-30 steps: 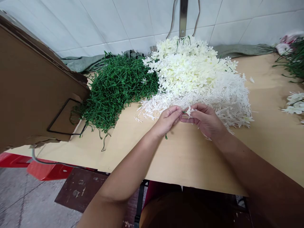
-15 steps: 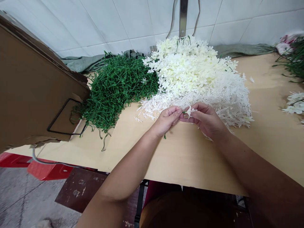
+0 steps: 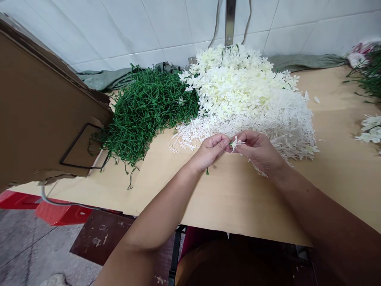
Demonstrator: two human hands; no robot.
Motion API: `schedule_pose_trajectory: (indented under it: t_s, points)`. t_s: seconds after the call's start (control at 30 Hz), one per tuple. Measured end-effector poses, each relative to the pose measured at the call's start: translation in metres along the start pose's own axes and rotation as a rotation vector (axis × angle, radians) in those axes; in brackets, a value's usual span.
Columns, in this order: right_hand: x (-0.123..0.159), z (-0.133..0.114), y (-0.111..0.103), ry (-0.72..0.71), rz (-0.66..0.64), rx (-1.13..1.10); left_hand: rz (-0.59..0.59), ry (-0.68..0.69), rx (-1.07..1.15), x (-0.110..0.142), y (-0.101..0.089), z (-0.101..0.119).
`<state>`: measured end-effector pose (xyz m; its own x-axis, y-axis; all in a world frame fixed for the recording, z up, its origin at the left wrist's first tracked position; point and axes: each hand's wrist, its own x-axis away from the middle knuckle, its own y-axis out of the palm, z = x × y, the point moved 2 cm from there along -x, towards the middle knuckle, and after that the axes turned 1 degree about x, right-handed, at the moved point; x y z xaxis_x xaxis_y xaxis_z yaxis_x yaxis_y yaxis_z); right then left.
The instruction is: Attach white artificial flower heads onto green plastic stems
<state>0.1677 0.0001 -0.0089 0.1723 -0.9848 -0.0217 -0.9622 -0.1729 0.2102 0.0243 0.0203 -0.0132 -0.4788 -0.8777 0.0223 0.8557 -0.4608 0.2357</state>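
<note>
My left hand is closed in a pinch on a green artificial stem, whose lower end pokes out below the fingers. At the stem's upper tip sits a white artificial flower, and my right hand has its fingers closed on that flower. White stringy pieces hang under the right palm, partly hidden by it. Just behind the hands lies a pile of white stamen sprigs. Above them is a heap of white flower heads. To the left spreads a mound of green stems.
A cardboard box stands at the left of the table, with a black wire frame against it. More white flowers and green stems lie at the right edge. A tiled wall rises behind; red stools are below left.
The white flower has shifted slightly left, closer to my left fingertips, and sits further down on the green stem. My right fingers have moved a little with it.
</note>
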Motion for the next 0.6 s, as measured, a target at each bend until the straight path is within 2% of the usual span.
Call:
schedule_pose_trajectory:
  t_s: [0.27,0.6]
  points:
    - [0.0008,-0.0003,0.0056,-0.108,0.067,0.078,-0.013,0.003,-0.081,-0.0001,-0.0005,-0.0028]
    - [-0.0011,0.0054,0.0014,-0.063,0.041,0.145,-0.046,0.002,-0.209,0.0005,-0.0004,-0.0048]
